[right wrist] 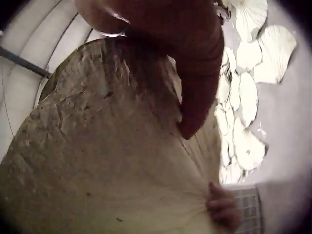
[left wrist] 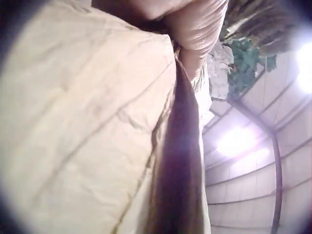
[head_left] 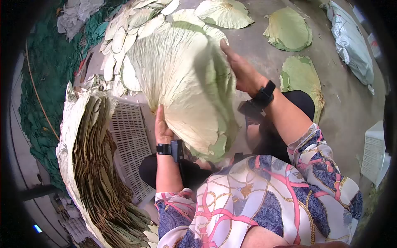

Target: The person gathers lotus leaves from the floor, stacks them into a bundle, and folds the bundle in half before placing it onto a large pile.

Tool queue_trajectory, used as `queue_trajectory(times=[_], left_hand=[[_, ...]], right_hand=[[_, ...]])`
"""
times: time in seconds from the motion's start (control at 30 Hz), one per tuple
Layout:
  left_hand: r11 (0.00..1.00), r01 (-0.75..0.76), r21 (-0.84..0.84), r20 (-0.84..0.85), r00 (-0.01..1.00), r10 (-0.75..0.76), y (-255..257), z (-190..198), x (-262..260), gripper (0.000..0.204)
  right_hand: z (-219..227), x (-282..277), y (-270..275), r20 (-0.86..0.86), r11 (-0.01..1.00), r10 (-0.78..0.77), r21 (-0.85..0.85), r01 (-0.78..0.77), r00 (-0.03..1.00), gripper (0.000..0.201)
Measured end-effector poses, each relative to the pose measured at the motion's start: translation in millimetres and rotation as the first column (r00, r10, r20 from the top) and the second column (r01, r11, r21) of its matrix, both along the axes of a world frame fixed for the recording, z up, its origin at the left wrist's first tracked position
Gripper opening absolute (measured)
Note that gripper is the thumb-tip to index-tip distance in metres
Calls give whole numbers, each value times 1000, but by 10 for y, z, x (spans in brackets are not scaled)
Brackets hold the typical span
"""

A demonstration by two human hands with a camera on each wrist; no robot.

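Large pale leaf (head_left: pixel 178 70), raised above the floor (head_left: pixel 347 107). Left hand (head_left: pixel 163 129): gripping its edge. Right hand (head_left: pixel 248 75): at the opposite rim; pinch or touch, we cannot tell. Step, we judge: arranging; next calls for support at both edges.

The broad, creased, pale-green leaf (head_left: pixel 178 78) is held aloft

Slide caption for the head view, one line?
Left hand and right hand hold a large pale leaf near a white crate and stacked leaves.
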State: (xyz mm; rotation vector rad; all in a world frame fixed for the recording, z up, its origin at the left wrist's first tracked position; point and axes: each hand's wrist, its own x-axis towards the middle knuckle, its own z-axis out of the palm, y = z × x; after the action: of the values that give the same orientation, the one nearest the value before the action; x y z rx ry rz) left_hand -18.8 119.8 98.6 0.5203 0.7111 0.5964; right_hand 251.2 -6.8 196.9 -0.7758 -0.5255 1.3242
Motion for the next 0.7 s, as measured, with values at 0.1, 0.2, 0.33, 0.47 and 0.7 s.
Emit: queue_trajectory(times=[0.1,0.2,0.33,0.47,0.7], left_hand=[[964,202,-172,260,953,-153,-320,-204,123,52],[994,0,-109,76,997,8,-328,-1391,-1,49],[934,174,-311,316,946,-71,-795,-729,283,50],[832,320,-453,470,879,-83,-870,-383,442,51],[996,11,90,-90,996,-3,-1248,248,555,42]], right_hand=[[-85,52,67,-191,955,278,160,-249,942,87],[-137,-1,73,-165,948,298,166,-272,940,88],[-104,-105,5,-100,957,288,65,-282,953,75],[-51,-84,-37,106,940,336,33,-341,936,86],[-108,-139,-7,157,943,332,-90,-321,930,68]])
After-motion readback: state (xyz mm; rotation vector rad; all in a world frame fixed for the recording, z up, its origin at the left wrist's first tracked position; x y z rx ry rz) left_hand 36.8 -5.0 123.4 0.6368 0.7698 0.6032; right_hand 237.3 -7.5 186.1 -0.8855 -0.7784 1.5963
